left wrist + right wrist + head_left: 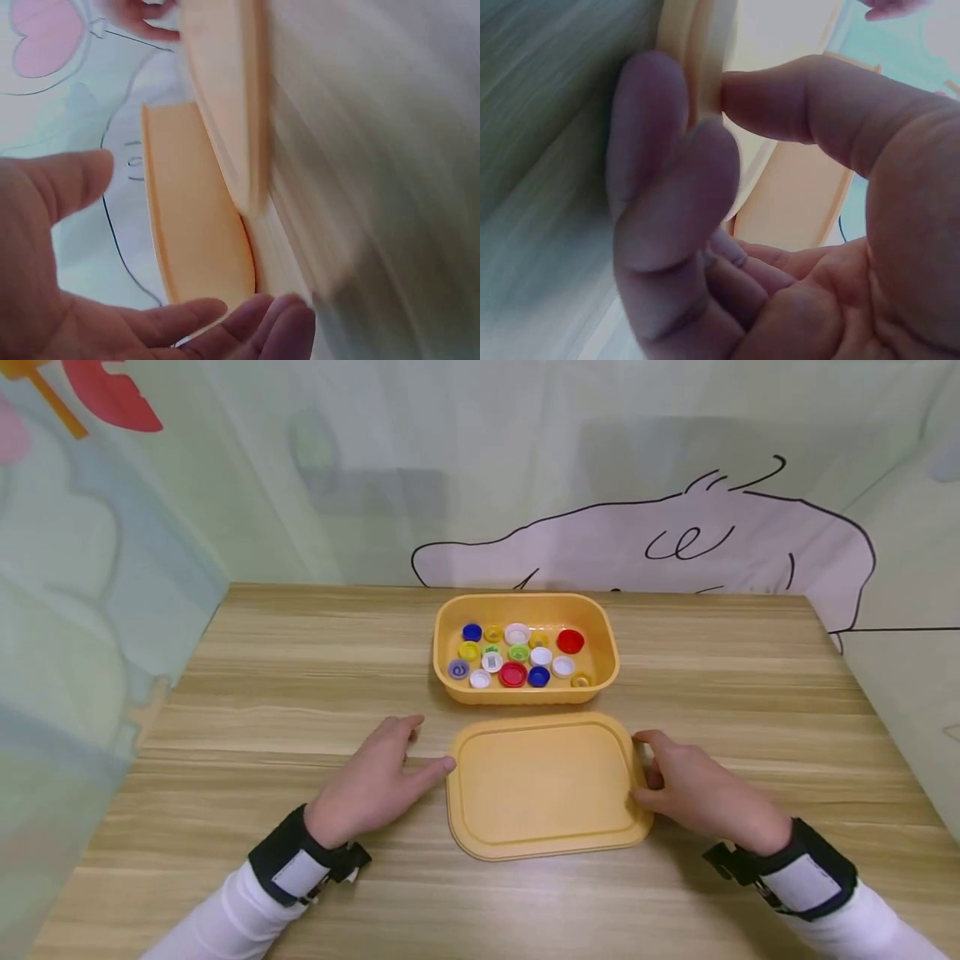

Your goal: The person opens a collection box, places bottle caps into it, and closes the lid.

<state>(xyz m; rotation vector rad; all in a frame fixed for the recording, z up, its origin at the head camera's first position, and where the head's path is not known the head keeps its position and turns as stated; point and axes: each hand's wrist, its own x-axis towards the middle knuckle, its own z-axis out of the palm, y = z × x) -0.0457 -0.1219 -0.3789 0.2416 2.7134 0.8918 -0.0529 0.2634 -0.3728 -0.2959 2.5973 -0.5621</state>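
Observation:
A yellow-orange rectangular lid (pixel 543 789) with rounded corners is just in front of a matching plastic box (pixel 525 696). My right hand (pixel 701 793) pinches the lid's right edge. In the right wrist view the thumb presses one face of the lid rim (pixel 703 67) and curled fingers lie against the other. My left hand (pixel 375 781) is beside the lid's left edge, fingers spread and holding nothing. Its thumb tip comes close to the lid in the head view, while the left wrist view shows a gap. Inside the box lie several bottle caps (pixel 513 674) in red, blue, white, yellow, green and purple.
The light wood table (pixel 315 643) reaches back to a curtain (pixel 360 485) printed with cartoon drawings. More of this printed cloth hangs along the left and right sides. The box stands near the table's back edge.

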